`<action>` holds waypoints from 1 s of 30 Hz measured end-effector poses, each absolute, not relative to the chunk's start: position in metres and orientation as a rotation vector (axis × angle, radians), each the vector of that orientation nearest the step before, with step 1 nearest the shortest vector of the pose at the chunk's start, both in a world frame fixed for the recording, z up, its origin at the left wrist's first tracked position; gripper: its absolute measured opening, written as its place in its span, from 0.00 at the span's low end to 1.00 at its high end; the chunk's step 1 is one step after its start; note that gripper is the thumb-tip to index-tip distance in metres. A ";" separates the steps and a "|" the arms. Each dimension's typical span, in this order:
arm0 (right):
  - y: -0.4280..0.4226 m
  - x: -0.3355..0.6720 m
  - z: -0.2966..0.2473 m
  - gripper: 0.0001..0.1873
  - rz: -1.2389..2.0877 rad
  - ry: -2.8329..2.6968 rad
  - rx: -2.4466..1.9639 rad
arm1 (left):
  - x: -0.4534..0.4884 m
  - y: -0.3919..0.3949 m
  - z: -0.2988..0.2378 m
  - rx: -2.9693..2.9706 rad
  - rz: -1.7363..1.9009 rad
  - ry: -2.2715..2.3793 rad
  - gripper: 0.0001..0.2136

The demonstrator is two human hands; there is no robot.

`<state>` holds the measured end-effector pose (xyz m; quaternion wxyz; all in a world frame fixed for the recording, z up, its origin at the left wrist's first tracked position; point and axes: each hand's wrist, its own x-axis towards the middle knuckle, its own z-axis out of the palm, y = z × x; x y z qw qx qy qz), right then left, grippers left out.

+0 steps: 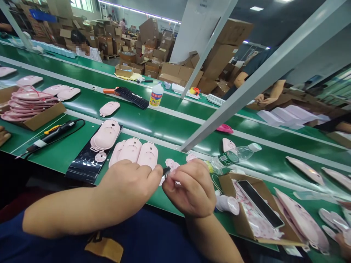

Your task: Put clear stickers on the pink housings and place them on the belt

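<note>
My left hand [128, 186] is closed in a pinch, its thumb and finger gripping a small dark piece [166, 170] at the front edge of the green belt. My right hand [192, 188] is curled shut right beside it, pinching a small round pink part [172, 165]. The two hands meet at the fingertips. Three pale pink oval shells [134, 152] lie in a row just beyond my left hand. A larger pink shell [106, 135] rests on a black sheet [82, 162] to their left.
An open cardboard box [255, 215] with a black phone and small pink parts sits right of my hands, a lying water bottle [233, 156] behind it. A black power tool [52, 136] lies left. Other people work across the belt and at both sides.
</note>
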<state>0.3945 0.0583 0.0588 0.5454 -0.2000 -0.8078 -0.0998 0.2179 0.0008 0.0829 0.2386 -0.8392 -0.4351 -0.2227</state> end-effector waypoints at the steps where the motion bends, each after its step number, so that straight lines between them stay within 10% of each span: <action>1: 0.058 0.394 0.060 0.09 -0.237 -1.925 -0.480 | 0.218 0.001 0.083 -2.297 -0.607 -1.193 0.08; 30: 0.064 0.397 0.053 0.08 -0.239 -1.863 -0.426 | 0.224 0.006 0.084 -2.296 -0.619 -1.195 0.07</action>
